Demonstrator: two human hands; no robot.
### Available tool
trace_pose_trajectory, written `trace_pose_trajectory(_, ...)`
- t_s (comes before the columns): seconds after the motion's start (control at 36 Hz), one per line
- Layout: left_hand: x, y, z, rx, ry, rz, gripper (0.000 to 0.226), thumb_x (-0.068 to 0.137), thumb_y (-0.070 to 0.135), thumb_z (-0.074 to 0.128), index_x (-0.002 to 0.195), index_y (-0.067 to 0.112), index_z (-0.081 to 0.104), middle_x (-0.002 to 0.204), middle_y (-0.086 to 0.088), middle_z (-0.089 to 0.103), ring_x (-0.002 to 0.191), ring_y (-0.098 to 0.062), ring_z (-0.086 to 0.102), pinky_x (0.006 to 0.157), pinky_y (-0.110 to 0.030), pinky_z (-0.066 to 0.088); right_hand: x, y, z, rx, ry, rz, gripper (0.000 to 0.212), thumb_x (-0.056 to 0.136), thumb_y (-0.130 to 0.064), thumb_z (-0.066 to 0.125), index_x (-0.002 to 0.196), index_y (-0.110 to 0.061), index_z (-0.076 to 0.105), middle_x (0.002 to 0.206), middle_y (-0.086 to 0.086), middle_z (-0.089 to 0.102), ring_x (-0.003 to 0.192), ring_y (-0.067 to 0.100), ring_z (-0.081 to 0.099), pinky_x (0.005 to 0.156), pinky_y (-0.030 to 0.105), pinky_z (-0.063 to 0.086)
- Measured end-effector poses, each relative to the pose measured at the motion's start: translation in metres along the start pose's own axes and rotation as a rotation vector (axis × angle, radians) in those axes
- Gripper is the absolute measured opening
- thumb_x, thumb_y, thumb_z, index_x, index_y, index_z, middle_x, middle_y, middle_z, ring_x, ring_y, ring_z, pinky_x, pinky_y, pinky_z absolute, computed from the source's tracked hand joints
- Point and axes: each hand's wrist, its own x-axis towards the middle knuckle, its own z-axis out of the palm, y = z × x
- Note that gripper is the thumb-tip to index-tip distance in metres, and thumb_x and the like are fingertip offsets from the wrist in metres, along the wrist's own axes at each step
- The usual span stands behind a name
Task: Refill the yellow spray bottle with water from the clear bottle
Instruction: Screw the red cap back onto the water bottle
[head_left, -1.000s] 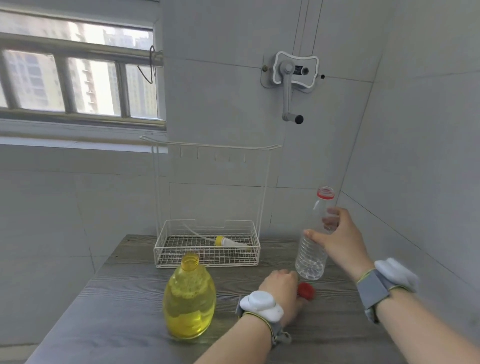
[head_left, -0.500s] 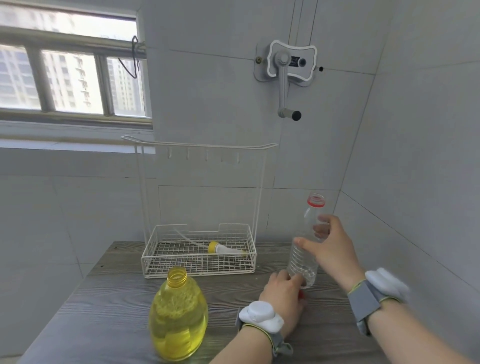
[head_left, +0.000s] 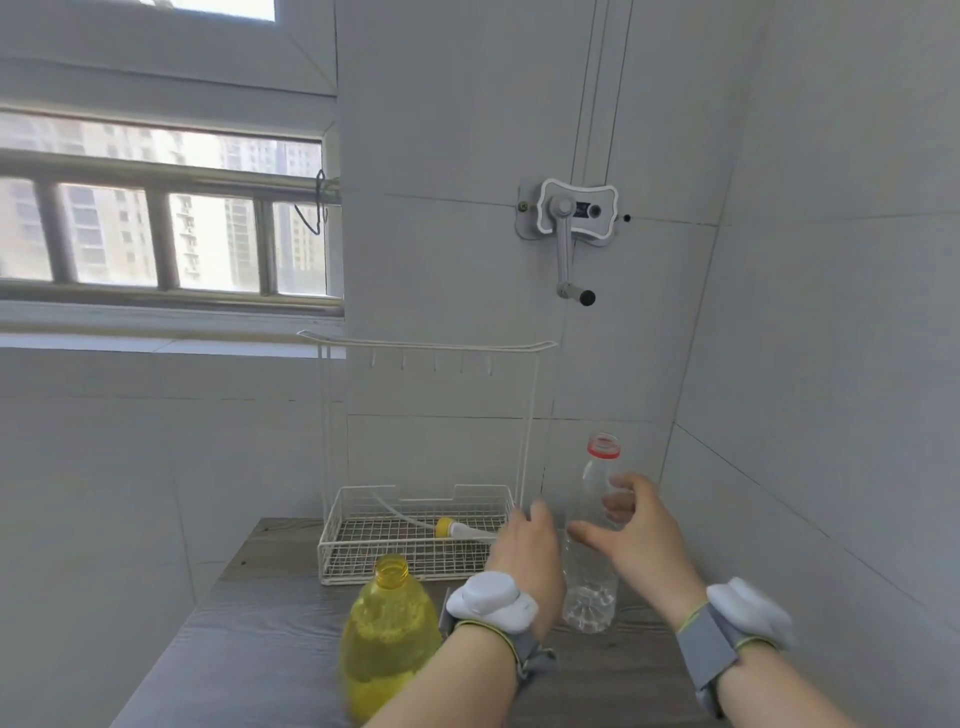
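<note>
Your right hand (head_left: 636, 535) has thumb and fingers spread loosely around the clear bottle (head_left: 592, 566), not clearly gripping it. Your left hand (head_left: 527, 553) is raised beside it, fingers extended, holding nothing. Yellow spray bottle (head_left: 387, 639) stands uncapped on the table (head_left: 249, 644), near-left of the wire rack (head_left: 415, 540).

Right hand (head_left: 636, 540) around uncapped clear bottle (head_left: 592, 597).
</note>
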Motion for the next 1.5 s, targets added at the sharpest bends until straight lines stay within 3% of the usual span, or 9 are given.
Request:
trace_pose_trajectory(0.14,0.001,0.010,-0.033,-0.109,0.223,-0.029,0.029,0.098,0.007,0.047,0.126,0.012,0.045,0.127,-0.010,0.051,0.109,-0.030,0.057,0.074,-0.030,0.034,-0.013,-0.006,0.008,0.001,-0.050,0.009,0.076,0.063,-0.028,0.087,0.125,-0.020,0.044,0.108,0.001,0.058,0.105,0.018,0.058,0.091,0.035,0.049)
trace_pose_trajectory(0.28,0.001,0.003,-0.069,-0.275,0.327,-0.040,0.036,0.102,0.024,0.048,0.136,0.016,0.053,0.133,-0.008,0.053,0.119,-0.029,0.055,0.097,-0.032,0.039,-0.024,-0.013,0.017,-0.023,-0.121,-0.018,0.076,0.060,-0.033,0.087,0.123,-0.023,0.046,0.111,0.001,0.059,0.102,0.015,0.057,0.089,0.033,0.049)
trace_pose_trajectory(0.5,-0.011,-0.003,-0.078,-0.665,0.446,0.090,0.013,0.086,0.023,0.074,0.099,0.021,0.076,0.079,0.014,0.070,0.078,-0.002,0.067,0.083,-0.021,0.052,-0.027,-0.024,0.024,-0.063,-0.183,-0.031,0.065,0.064,-0.032,0.086,0.115,-0.027,0.047,0.106,-0.003,0.056,0.094,0.009,0.056,0.074,0.023,0.045)
trace_pose_trajectory(0.64,-0.008,-0.001,-0.078,-0.767,0.449,0.158,0.020,0.076,0.017,0.083,0.084,0.033,0.074,0.076,0.014,0.075,0.081,-0.006,0.071,0.086,-0.030,0.057,-0.026,-0.024,0.022,-0.104,-0.216,-0.050,0.066,0.065,-0.035,0.085,0.116,-0.026,0.045,0.104,-0.006,0.056,0.092,0.008,0.056,0.066,0.016,0.041)
trace_pose_trajectory(0.86,-0.001,0.003,-0.077,-0.667,0.341,0.205,0.025,0.068,0.013,0.087,0.081,0.028,0.071,0.080,0.008,0.076,0.082,-0.014,0.073,0.084,-0.037,0.059,-0.025,-0.024,0.020,-0.134,-0.238,-0.071,0.064,0.061,-0.036,0.085,0.110,-0.025,0.045,0.101,-0.002,0.059,0.090,0.010,0.058,0.071,0.022,0.045)
trace_pose_trajectory(1.11,0.001,0.005,-0.090,-0.424,0.274,0.253,0.027,0.074,0.026,0.083,0.100,0.025,0.075,0.088,0.012,0.075,0.078,0.003,0.065,0.076,-0.007,0.045,-0.024,-0.022,0.019,-0.139,-0.246,-0.084,0.064,0.060,-0.038,0.085,0.109,-0.026,0.046,0.100,-0.004,0.058,0.092,0.009,0.058,0.074,0.023,0.045)
trace_pose_trajectory(1.28,0.003,0.004,-0.095,-0.399,0.214,0.258,0.027,0.075,0.021,0.081,0.101,0.024,0.075,0.092,0.009,0.076,0.086,-0.004,0.068,0.088,-0.022,0.054,-0.025,-0.022,0.019,-0.139,-0.268,-0.082,0.063,0.059,-0.040,0.085,0.107,-0.028,0.046,0.099,-0.006,0.058,0.092,0.008,0.058,0.076,0.024,0.046)
trace_pose_trajectory(1.42,0.005,0.008,-0.104,-0.281,0.094,0.313,0.033,0.085,0.013,0.069,0.117,0.023,0.071,0.107,0.007,0.074,0.092,-0.003,0.062,0.089,-0.012,0.043,-0.023,-0.023,0.017,-0.151,-0.282,-0.070,0.063,0.060,-0.040,0.085,0.108,-0.029,0.045,0.100,-0.008,0.058,0.094,0.006,0.057,0.078,0.025,0.046)
trace_pose_trajectory(1.5,0.006,0.012,-0.110,-0.170,0.015,0.326,0.035,0.090,0.012,0.061,0.123,0.024,0.068,0.116,0.005,0.071,0.108,-0.010,0.062,0.096,-0.018,0.044,-0.023,-0.024,0.017,-0.150,-0.283,-0.061,0.063,0.061,-0.039,0.085,0.109,-0.028,0.046,0.100,-0.008,0.058,0.095,0.006,0.057,0.079,0.025,0.046)
